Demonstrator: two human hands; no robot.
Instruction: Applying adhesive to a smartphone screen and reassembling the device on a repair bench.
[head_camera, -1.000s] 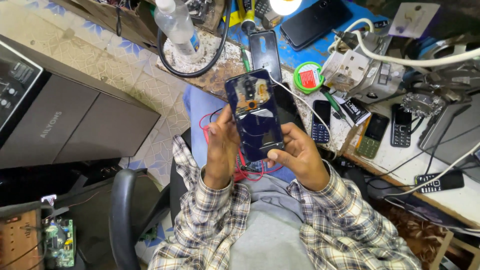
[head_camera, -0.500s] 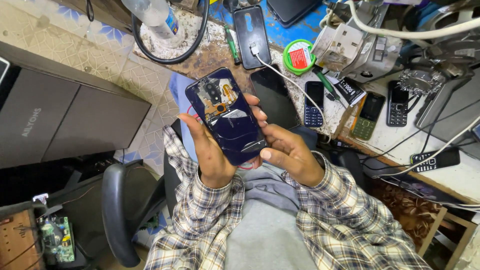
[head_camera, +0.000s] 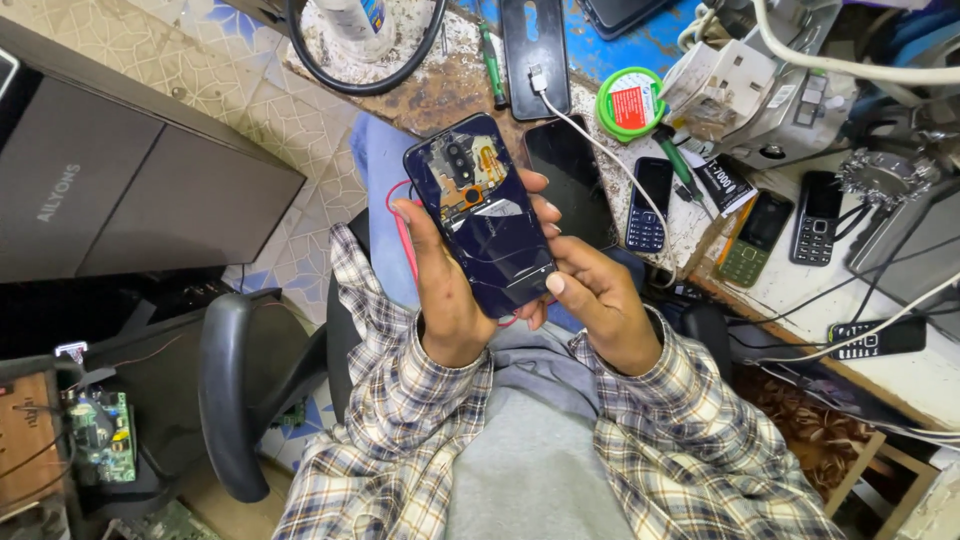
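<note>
Phone (head_camera: 487, 215) gripped by left hand (head_camera: 445, 300), back up, exposing cracked cover. Right hand (head_camera: 590, 300) steadying lower edge, thumb on it.

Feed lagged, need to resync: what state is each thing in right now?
Smartphone: back cover off, insides showing, held in both hands.
Left hand: closed around the smartphone's side.
Right hand: fingers against its other side.
Black phone: on the bench, white cable plugged in.
Keypad phone: lying flat, screen dark.
</note>
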